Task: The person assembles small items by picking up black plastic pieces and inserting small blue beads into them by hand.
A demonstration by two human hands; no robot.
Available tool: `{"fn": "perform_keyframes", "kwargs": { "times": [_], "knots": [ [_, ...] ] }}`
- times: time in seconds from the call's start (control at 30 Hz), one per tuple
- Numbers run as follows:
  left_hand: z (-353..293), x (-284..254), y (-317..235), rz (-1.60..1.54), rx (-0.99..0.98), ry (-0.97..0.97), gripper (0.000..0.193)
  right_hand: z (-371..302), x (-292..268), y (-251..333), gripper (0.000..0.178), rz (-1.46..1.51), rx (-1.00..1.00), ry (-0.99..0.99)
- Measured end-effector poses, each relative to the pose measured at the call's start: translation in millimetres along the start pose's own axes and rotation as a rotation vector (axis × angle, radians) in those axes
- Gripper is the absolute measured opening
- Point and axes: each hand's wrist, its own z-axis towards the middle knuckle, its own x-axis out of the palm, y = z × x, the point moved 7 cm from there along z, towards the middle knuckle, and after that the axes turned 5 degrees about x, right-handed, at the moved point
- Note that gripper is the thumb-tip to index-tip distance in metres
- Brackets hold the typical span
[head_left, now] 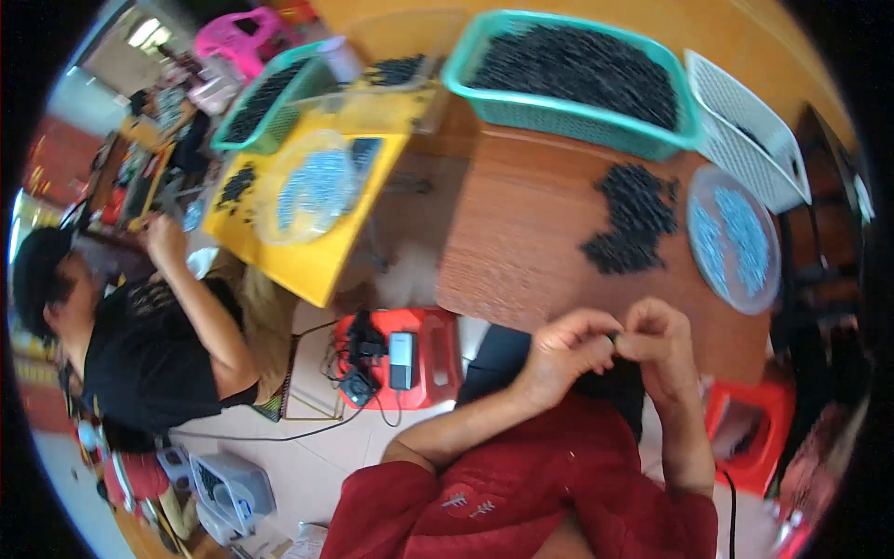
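In front of my chest, above my lap at the near edge of the brown table (521, 252), my two hands meet fingertip to fingertip. My left hand (570, 359) and my right hand (659, 347) are both closed in a pinch around a small dark piece (612, 335), mostly covered by the fingers. Just beyond them lies a heap of small black pieces (635, 219) on the tabletop. To its right, a round clear dish (698, 256) holds many small light-blue pieces (751, 244).
A green basket (577, 116) full of black pieces stands at the back, beside a white basket (792, 177). On the left a person (154, 345) sits at a yellow table (321, 270). Red stools (433, 359) stand low on both sides; one carries cables and a small device (401, 361).
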Motion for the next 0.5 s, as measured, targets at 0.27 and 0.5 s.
{"fn": "perform_keyframes", "kwargs": {
  "times": [0.27, 0.5],
  "knots": [
    [-3, 13, 15, -0.132, -0.040, 0.067, 0.017, -23, -26, 11, 0.008, 0.044, -0.014, -0.040],
    [-3, 6, 25, -0.130, -0.080, -0.032, 0.020, 9, -78, 34, 0.014, -1.057, -0.673, -0.642]
  ]
}}
